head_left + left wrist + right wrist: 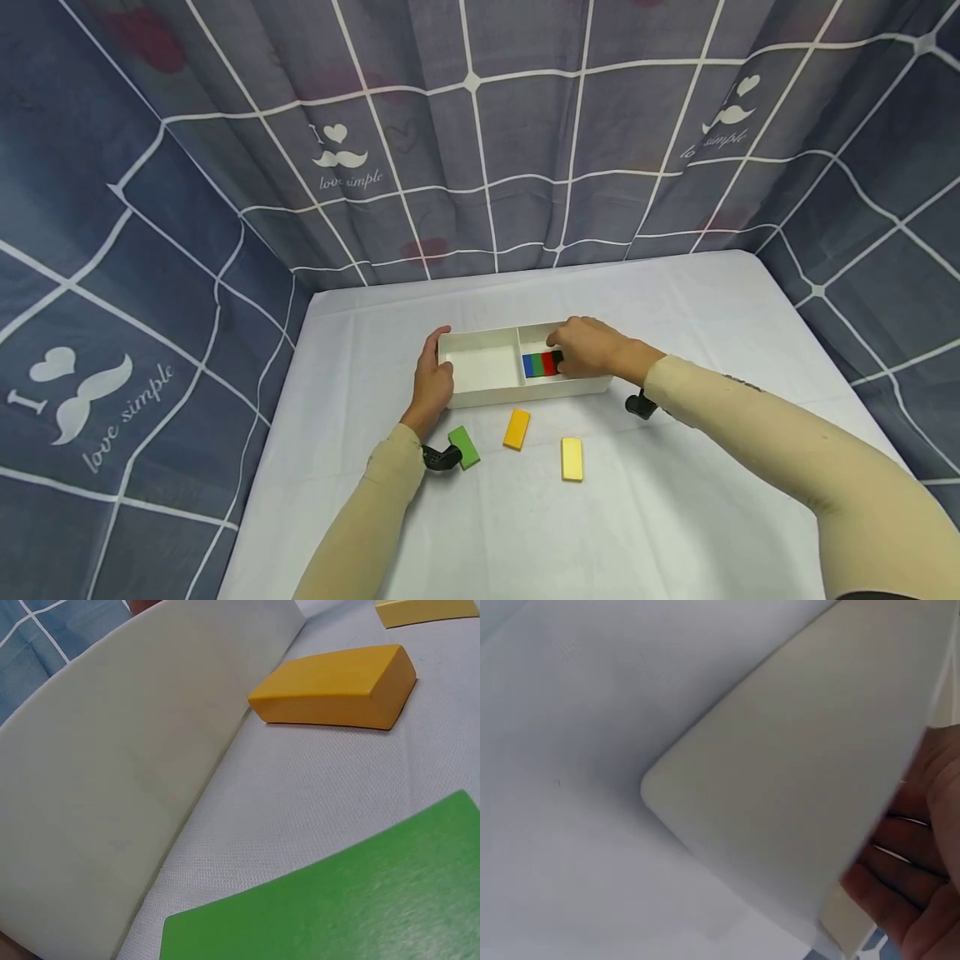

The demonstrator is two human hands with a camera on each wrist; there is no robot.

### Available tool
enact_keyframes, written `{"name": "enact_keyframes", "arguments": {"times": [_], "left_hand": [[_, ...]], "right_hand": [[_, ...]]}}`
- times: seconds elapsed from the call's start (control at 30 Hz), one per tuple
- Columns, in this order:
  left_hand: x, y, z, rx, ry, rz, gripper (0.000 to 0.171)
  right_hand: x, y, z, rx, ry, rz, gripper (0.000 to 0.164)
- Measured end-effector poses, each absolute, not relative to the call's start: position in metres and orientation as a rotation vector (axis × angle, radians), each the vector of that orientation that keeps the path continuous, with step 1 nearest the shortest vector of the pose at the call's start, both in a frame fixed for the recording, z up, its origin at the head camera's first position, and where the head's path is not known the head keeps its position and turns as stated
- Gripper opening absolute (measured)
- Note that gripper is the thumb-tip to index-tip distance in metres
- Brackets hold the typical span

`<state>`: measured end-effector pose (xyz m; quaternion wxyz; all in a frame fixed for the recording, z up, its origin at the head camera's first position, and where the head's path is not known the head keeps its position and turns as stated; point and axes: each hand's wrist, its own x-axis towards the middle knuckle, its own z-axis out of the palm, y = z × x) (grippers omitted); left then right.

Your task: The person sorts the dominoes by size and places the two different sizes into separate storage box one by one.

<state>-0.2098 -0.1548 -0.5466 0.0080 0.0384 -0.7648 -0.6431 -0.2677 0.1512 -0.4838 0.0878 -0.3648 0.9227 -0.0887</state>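
A white two-part box (480, 398) lies across the table. At its left end my left hand (432, 385) grips the end wall, thumb over the rim and fingers outside. My right hand (592, 346) reaches into the right compartment, thumb and forefinger about a black block (557, 357), which is mostly hidden under them. Beside it, blue (528, 366), green (537, 364) and red (548, 363) blocks stand in a row against the divider. The right wrist view shows the right hand's fingers (900, 877) bent over the box wall.
In front of the box lie a green block (464, 447) beside the left wrist, an orange block (517, 429) and a yellow block (572, 460). A white cloth covers the table (675, 517). Dark checked curtains (525, 142) hang behind it and at both sides.
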Motion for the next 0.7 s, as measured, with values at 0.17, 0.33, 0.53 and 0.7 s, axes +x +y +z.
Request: {"name": "enact_keyframes", "arguments": {"times": [0.17,0.33,0.53,0.7], "left_hand": [[-0.21,-0.155,-0.546,0.128,-2.399,-2.003,0.072],[-0.21,-0.155,-0.546,0.136,-2.4,-2.001,0.072],[-0.21,-0.156,-0.547,0.133,-2.39,-2.015,0.073],[-0.21,-0.156,-0.547,0.128,-2.384,-2.022,0.073]], "right_hand": [[-0.27,0.157,-0.472,-1.111,2.739,-0.337,0.037],[-0.272,0.164,-0.461,-1.094,2.791,-0.451,0.034],[-0.273,0.171,-0.458,-1.006,2.877,-0.636,0.036],[-0.271,0.179,-0.469,-0.83,2.949,-0.877,0.035]]}}
